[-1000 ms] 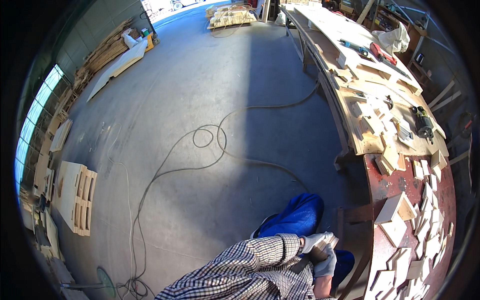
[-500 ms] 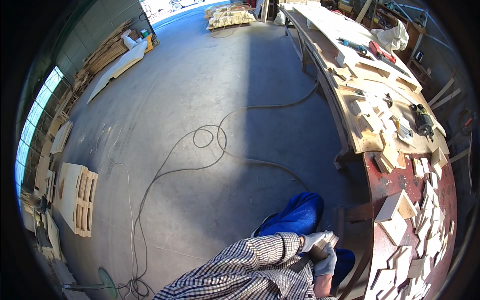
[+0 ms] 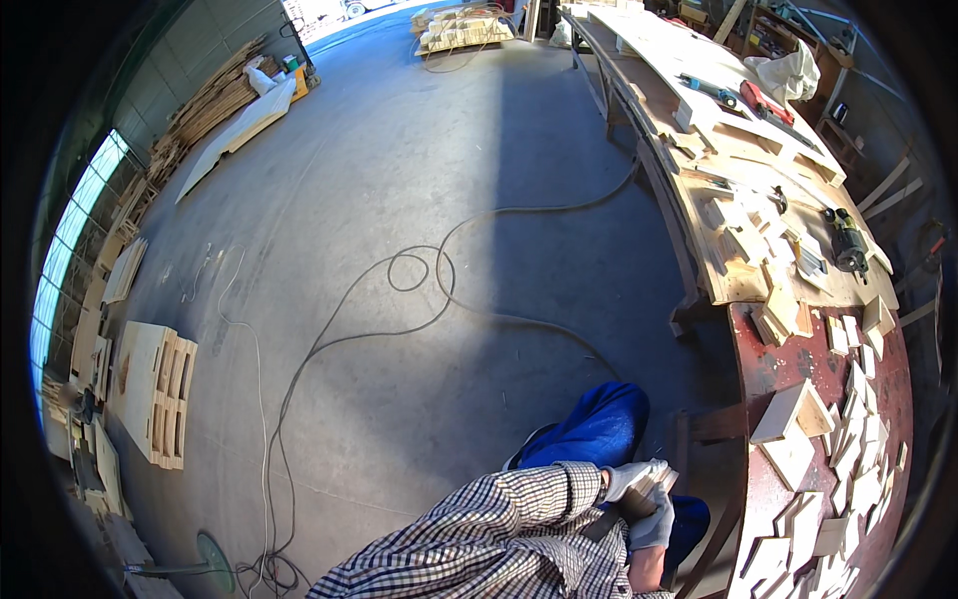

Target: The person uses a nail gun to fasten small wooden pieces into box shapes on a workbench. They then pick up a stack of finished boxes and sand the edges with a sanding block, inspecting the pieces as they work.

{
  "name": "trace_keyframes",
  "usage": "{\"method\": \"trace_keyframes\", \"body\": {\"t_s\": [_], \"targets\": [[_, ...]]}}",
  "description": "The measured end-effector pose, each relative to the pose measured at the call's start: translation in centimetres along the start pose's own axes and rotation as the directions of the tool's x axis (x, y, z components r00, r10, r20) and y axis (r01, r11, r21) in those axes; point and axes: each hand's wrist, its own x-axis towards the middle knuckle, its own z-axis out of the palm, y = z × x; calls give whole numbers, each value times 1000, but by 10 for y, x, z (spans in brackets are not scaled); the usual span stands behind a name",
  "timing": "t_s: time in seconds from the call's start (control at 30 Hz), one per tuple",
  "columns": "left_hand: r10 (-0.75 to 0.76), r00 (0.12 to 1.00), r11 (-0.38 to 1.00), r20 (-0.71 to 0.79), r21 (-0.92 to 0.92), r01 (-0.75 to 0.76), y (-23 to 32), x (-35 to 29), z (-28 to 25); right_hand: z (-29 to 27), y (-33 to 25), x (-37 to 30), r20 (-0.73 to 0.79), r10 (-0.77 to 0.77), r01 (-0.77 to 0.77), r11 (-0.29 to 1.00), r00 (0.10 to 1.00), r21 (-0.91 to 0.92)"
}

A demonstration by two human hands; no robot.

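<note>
My left hand (image 3: 626,478), gloved in pale grey, comes from the checkered sleeve and is closed at one end of a small brownish-grey flat piece (image 3: 637,504). From below, my right hand (image 3: 652,528), gloved as well, is closed round the same piece. The two hands meet over my lap, close to my blue trousers (image 3: 599,424). Fingers and shade hide much of the piece, so its exact kind cannot be made out.
At my right stands a dark red table (image 3: 750,349) strewn with small wooden offcuts (image 3: 848,449). Beyond it, a long wooden workbench (image 3: 738,270) bears a black-and-green power tool (image 3: 848,245). A hose (image 3: 439,285) loops over the floor. Pallet-like wood (image 3: 172,399) lies left.
My hands keep their hold on the small piece with barely any shift. The whole view has moved very slightly.
</note>
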Motion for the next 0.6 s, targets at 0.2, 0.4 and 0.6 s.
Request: {"method": "trace_keyframes", "body": {"t_s": [0.2, 0.4, 0.6], "targets": [[81, 997, 994, 4, 74, -81, -14, 3, -1, 12, -3, -7, 27, -33, 32, 999, 999, 2], [181, 983, 957, 21, 227, -181, -27, 4, 1, 0, 0, 2, -17, -9, 9, 1000, 1000, -22], [320, 946, 797, 59, 523, -302, -50, 3, 2, 1, -1, 4, -29, 10, -10, 1000, 1000, 2]]}}
